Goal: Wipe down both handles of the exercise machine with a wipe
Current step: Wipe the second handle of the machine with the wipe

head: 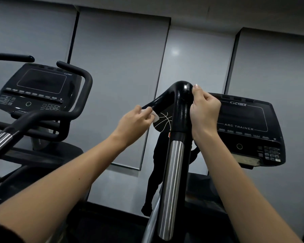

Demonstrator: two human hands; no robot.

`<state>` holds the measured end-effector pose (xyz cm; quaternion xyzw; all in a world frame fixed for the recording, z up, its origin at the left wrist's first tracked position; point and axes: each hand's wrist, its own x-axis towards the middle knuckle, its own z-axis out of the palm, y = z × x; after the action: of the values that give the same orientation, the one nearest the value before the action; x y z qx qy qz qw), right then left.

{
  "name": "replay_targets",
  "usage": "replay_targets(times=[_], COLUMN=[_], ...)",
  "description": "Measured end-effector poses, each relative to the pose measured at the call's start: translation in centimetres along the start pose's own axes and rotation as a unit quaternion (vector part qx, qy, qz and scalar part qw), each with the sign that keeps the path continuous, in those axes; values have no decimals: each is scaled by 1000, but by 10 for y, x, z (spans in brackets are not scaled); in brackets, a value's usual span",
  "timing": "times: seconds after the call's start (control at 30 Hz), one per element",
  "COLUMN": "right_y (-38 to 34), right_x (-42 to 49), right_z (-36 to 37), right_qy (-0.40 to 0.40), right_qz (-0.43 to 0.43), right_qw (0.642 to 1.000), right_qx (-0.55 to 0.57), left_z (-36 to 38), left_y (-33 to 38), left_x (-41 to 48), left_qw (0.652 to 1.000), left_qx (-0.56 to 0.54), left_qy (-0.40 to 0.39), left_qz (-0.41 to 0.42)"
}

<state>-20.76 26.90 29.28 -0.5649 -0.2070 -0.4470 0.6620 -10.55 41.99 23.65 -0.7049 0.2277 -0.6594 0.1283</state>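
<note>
A black handle (pixel 180 102) rises in the middle of the view, bent at its top, with one branch sloping down to the left and the other dropping straight into a shiny metal tube (pixel 170 181). The left hand (pixel 133 123) pinches a small white wipe (pixel 154 116) between thumb and fingers and presses it against the underside of the sloping left branch. The wipe is crumpled, partly hidden by the fingers, and touches the black grip. The right hand (pixel 204 109) is closed around the upright part of the same handle just below the bend, thumb tip up against the curve, with nothing else in it.

Both forearms are bare and reach up and forward from the lower corners of the view, the left one more slanted, the right one nearly upright. The wrists are slightly bent inward toward the handle.

Behind the right hand sits a dark console (pixel 249 128) with "CYBEX" printed along its top and "ARC TRAINER" across its screen frame; a round button and a keypad lie lower down. On the left stands a second machine (pixel 37 88) with a similar console, whose small logo is too blurred to read, and its own curved black grips. Grey wall panels (pixel 121 58) fill the background.
</note>
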Motion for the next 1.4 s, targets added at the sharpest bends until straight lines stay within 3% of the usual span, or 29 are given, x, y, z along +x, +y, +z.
replay_targets(times=[0.5, 0.7, 0.8, 0.93, 1.4], right_y=[0, 2, 3, 4, 2], right_x=[1, 2, 3, 4, 2], right_z=[2, 3, 2, 2, 2], right_qy=[10, 22, 25, 21, 12], right_qz=[-2, -8, -11, -11, -1], right_qw=[1000, 1000, 999, 1000, 1000], right_qx=[-14, -15, -18, -15, -8], left_z=[-5, -22, -24, -5, -15], left_y=[-9, 1, 5, 0, -27], left_x=[-45, 7, 39, 37, -42], left_qw=[998, 991, 955, 919, 973], left_qx=[26, -83, -214, -278, -192], left_qy=[-6, 61, 7, -58, 27], left_qz=[61, -87, -206, -273, -128])
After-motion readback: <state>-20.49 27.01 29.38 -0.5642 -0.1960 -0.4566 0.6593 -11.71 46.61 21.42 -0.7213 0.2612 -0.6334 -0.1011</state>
